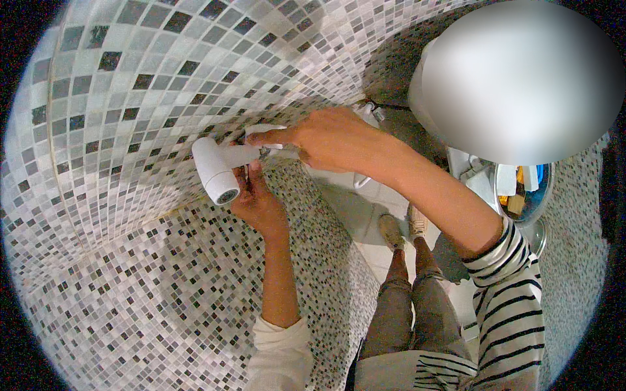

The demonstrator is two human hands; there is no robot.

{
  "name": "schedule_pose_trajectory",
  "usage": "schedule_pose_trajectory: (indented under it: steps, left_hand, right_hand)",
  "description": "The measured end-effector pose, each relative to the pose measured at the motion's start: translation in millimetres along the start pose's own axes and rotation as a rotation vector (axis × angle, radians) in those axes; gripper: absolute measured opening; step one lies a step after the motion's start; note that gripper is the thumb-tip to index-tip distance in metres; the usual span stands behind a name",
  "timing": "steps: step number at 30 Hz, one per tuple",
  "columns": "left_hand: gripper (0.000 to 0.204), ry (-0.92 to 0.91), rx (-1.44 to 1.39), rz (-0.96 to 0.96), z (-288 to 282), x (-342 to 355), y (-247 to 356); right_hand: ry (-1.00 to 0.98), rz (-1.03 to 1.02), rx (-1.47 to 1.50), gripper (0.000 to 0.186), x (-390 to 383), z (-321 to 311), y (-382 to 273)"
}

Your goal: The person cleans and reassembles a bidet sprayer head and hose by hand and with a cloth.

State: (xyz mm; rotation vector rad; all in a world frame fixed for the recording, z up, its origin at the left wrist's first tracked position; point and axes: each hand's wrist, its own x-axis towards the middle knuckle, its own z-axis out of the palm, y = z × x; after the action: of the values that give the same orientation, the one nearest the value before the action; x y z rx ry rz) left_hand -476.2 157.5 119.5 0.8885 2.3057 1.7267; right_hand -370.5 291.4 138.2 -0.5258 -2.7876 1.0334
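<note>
A white hair dryer (217, 174) is held beside the mosaic-tiled wall, its round outlet facing down toward me. From below, my left hand (259, 203) is closed around its handle, the thumb raised against it and the other fingers partly hidden. At the handle's far end is my right hand (332, 140), with its index finger stretched over a white piece (266, 130) close to the wall. The other right fingers curl in; what they grip is hidden from me.
Mosaic tile covers the wall (163, 85) and a surface (189, 287) below left. At right, an oval container (546, 199) holds blue, yellow and white items, with a clear round rim (540, 238) nearby. A large white blur covers the upper right. My shoes (391, 231) stand on pale floor.
</note>
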Motion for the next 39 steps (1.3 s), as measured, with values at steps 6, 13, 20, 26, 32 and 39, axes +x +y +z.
schedule_pose_trajectory:
  steps: [6, 13, 20, 26, 32, 39]
  left_hand:
    - [0.03, -0.027, -0.065, -0.013, 1, -2, -3]
    - [0.038, -0.054, -0.168, -0.068, -3, 4, 2]
    - [0.034, -0.052, -0.224, -0.014, -2, 5, -4]
    - [0.036, -0.036, -0.216, -0.056, 0, 3, -1]
    - [0.038, -0.044, -0.237, -0.02, -4, 6, -1]
    - [0.033, -0.038, -0.242, -0.031, -1, 4, -7]
  right_hand:
    - [0.041, -0.056, -0.005, 0.054, 12, -4, -4]
    - [0.068, -0.046, -0.105, 0.065, 3, -1, -10]
    - [0.11, -0.042, -0.135, 0.069, 1, 4, -11]
    - [0.084, -0.013, -0.081, 0.07, 1, 1, -11]
    - [0.068, 0.033, -0.124, 0.061, -7, 5, -15]
    - [0.028, 0.066, -0.099, 0.056, 2, -4, -18]
